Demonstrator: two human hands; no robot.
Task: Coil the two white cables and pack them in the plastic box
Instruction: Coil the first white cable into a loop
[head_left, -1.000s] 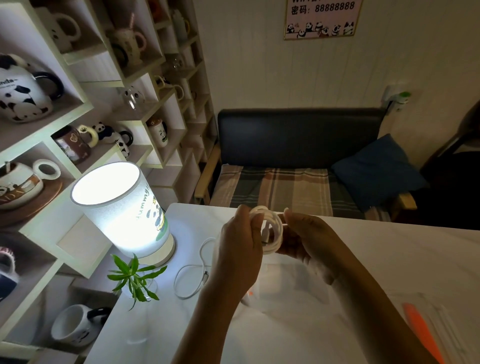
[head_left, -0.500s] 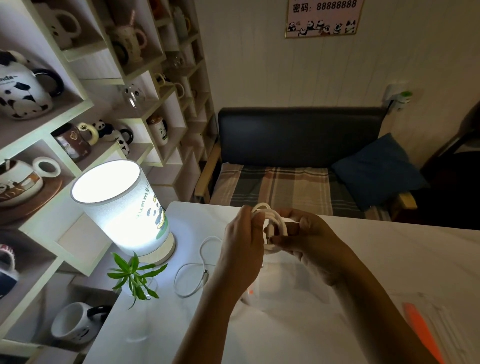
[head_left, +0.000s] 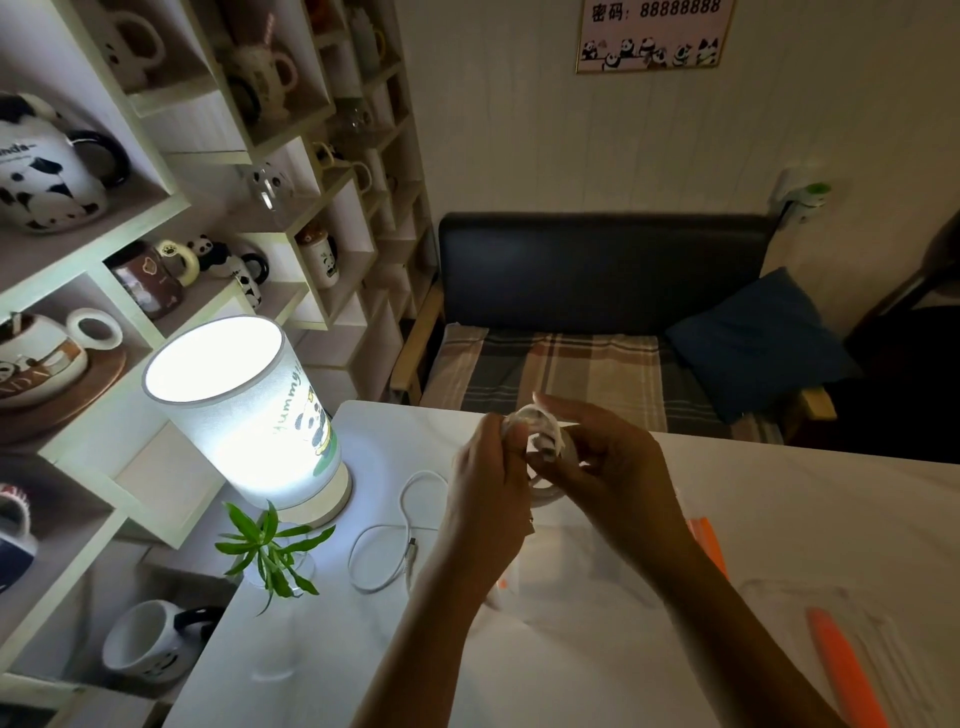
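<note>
Above the middle of the white table (head_left: 779, 519), the left hand (head_left: 485, 483) and the right hand (head_left: 618, 467) are meeting around a coiled white cable (head_left: 540, 436), both sets of fingers curling onto its loops and holding it clear of the surface. Left of the hands, the second white cable (head_left: 384, 551) is lying loose on the table, just beside a glowing lamp (head_left: 249, 410) and a small green plant (head_left: 270, 551). Directly beneath the wrists, the clear plastic box (head_left: 571, 577) is sitting on the table, its outline faint. Far behind, a dark sofa (head_left: 597, 270) is standing against the wall.
</note>
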